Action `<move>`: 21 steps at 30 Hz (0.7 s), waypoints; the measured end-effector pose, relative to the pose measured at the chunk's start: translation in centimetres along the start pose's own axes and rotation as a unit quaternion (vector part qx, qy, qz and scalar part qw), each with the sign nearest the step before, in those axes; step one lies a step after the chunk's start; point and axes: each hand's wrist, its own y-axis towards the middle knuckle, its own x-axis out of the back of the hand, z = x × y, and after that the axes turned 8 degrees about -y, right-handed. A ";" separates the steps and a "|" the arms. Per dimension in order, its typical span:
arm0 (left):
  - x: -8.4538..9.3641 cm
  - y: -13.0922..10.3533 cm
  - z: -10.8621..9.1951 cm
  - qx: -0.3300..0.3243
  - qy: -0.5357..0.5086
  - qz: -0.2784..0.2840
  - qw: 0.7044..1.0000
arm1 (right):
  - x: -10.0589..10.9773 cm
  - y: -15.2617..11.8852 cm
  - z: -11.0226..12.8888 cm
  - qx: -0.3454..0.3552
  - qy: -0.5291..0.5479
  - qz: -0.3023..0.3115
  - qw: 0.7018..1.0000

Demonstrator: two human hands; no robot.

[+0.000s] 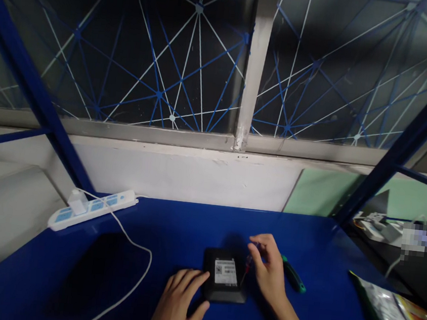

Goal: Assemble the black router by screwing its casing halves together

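A black box-shaped device [228, 295] with a white printed label [225, 272] lies on the blue table, label side up. At its left edge rests my left hand [183, 299], fingers stretched out and the index fingertip against the casing. My right hand [269, 267] pinches a slim screwdriver [247, 265] with a reddish, partly clear handle. The screwdriver stands nearly upright, its lower end at the device's right side; whether the tip sits in a screw is too small to tell. Just right of that hand lies a green-and-black tool handle [295, 275], its far end hidden.
A white power strip [97, 210] with a plugged-in adapter [78, 202] lies at the back left. Its white cable [146, 255] curves across the table's left side. On the right are a shiny packet [395, 314] and a dark surface with white parts. Blue posts flank the table.
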 end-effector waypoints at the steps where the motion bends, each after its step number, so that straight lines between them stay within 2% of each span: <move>1: 0.0 0.0 0.0 -0.003 0.002 -0.002 1.000 | 0.1 0.1 0.0 0.007 -0.006 -0.002 1.000; 6: 0.1 0.2 0.1 -0.009 0.002 0.001 1.000 | 0.2 0.3 0.3 0.014 0.005 0.008 1.000; 10: 0.1 0.2 0.0 -0.004 -0.002 0.007 1.000 | 0.2 0.1 0.7 -0.044 0.058 0.046 0.996; 14: 0.0 0.1 -0.1 0.002 -0.001 0.003 1.000 | 0.5 -0.2 1.1 -0.090 0.082 0.060 0.991; 17: 0.1 0.1 -0.2 0.004 0.003 0.000 1.000 | 0.7 -0.1 1.2 -0.073 0.081 0.056 0.992; 21: 0.1 0.1 -0.2 -0.004 0.007 -0.008 1.000 | 0.6 0.2 1.1 -0.007 0.038 0.016 0.999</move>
